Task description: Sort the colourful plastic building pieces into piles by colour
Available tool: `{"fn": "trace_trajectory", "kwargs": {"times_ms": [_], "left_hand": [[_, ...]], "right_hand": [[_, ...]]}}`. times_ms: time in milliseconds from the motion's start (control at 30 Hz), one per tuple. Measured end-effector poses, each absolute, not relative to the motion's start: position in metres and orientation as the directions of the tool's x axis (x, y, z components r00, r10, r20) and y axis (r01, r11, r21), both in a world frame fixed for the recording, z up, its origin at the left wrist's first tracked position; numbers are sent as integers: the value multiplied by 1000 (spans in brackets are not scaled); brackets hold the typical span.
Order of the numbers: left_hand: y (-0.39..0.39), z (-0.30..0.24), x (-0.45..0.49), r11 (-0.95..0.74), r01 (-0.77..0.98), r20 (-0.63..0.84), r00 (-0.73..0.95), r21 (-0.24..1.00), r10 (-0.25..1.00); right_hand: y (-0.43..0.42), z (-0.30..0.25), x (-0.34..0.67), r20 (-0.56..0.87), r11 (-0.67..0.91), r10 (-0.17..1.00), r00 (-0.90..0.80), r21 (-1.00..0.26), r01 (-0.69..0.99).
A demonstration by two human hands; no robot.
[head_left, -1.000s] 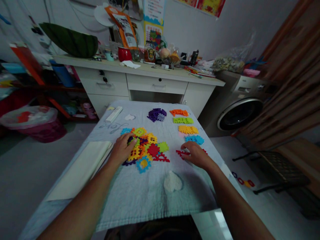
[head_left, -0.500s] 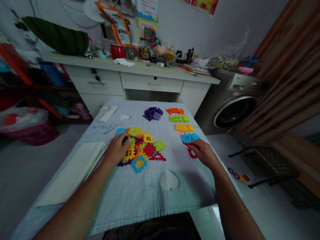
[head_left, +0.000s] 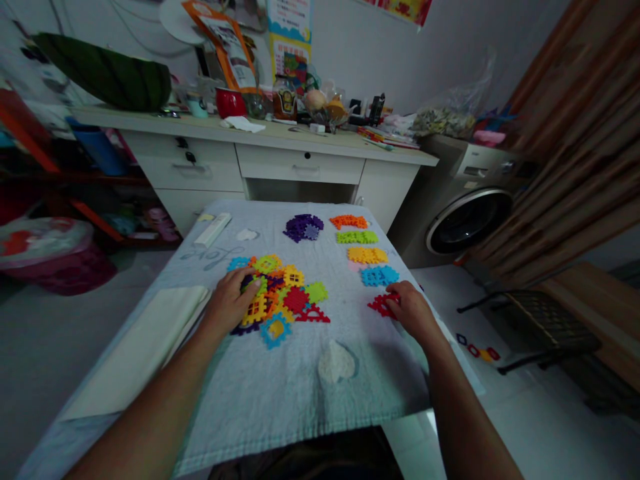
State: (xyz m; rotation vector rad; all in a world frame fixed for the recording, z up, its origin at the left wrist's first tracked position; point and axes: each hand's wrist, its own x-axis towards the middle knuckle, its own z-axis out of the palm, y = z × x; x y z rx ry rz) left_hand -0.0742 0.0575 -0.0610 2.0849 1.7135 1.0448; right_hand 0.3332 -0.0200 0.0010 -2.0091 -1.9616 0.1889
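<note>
The red pieces (head_left: 381,305) lie on the right side of the table, their right end covered by the right hand (head_left: 414,313). They look like thin moulded plastic, so they should be light and stiff, a little slick on the faces and not easily broken; the toothed edges and cut-out openings would give fingertips the surest hold. The right fingers are bent and close together against the pieces, but I cannot tell whether they pinch one or only press. To the left sits the mixed pile (head_left: 273,293), loose and overlapping, where a piece is probably best taken by an exposed rim so its neighbours do not drag along. The left hand (head_left: 227,300) rests on the pile's left edge with fingers curved and thumb apart; what they grip, if anything, is hidden. Beyond the red, running far, are the blue pieces (head_left: 380,275), yellow pieces (head_left: 367,255), green pieces (head_left: 357,237) and orange pieces (head_left: 349,221), with purple pieces (head_left: 303,227) to their left. Beneath everything is a soft-looking tablecloth (head_left: 250,393).
</note>
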Motion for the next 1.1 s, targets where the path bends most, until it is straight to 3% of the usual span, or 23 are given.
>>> {"fn": "trace_trajectory", "kwargs": {"times_ms": [133,333,467,633,900,1100], "left_hand": [[55,-57,-72,-278,748,376,42,602,926],[47,-49,-69,-279,739,390,24,613,920],[44,-50,-69,-284,753,409,22,594,912],[43,-51,-69,-295,752,402,44,589,915],[45,-51,-72,-285,735,390,31,615,920],[46,-54,-71,-283,738,392,28,613,920]], "right_hand": [[-18,11,313,90,59,996,-25,-391,918],[-14,21,247,-18,354,912,-409,-469,809],[-8,6,219,-22,413,886,-464,-418,809],[-6,-6,215,7,450,864,-504,-461,765],[-15,8,249,41,355,917,-397,-540,763],[-25,20,321,58,144,989,-134,-523,840]]}}
